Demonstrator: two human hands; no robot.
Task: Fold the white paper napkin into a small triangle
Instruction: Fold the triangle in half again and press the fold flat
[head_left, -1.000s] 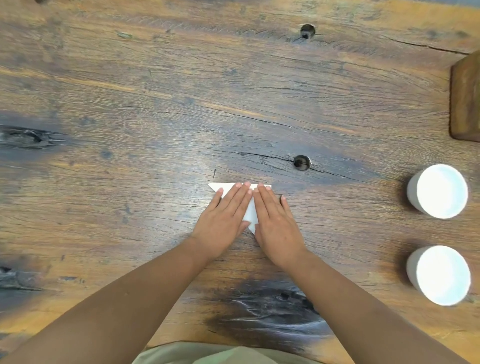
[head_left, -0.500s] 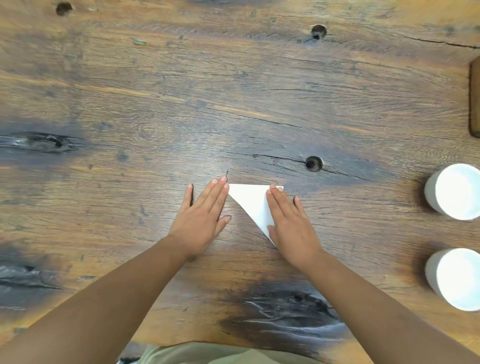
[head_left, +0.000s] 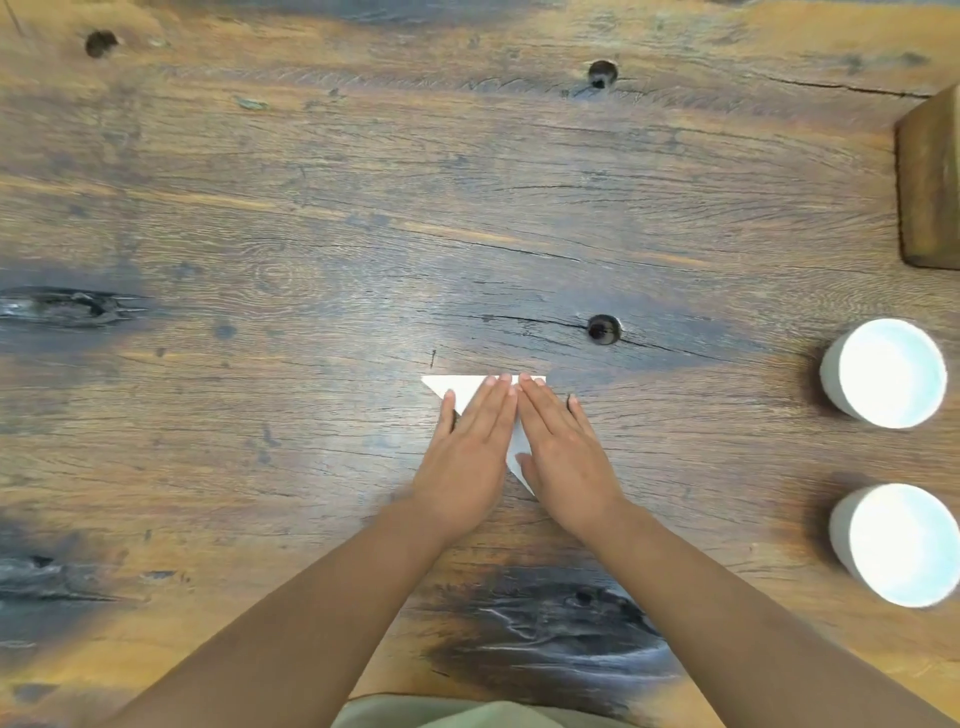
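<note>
We hold the napkin (head_left: 462, 387) flat on the table (head_left: 260, 415), just in front of us at the middle of the view. It is folded into a small triangle, with its long straight edge on the far side and its tip pointing back toward us.

Our left hand (head_left: 467, 457) lies palm down on the left part of the napkin. Its fingers are straight and close together, with only the little finger set a bit apart by the slanted left edge. Our right hand (head_left: 566, 457) lies palm down on the right part, also with its fingers straight and together. Its thumb rests on the paper near the tip, and its little finger lies on the wood just off the napkin. Neither hand grips anything; both only press down. The two sets of fingertips meet at the far edge, and a thin strip of white shows between the hands.

Beyond the napkin there is a dark hole (head_left: 603, 329) in the wood. Well apart to the right stand two white cups, the far cup (head_left: 883, 371) and the near cup (head_left: 898, 543), both upright. A wooden block (head_left: 932, 182) sits at the right edge, farther away than the cups.
</note>
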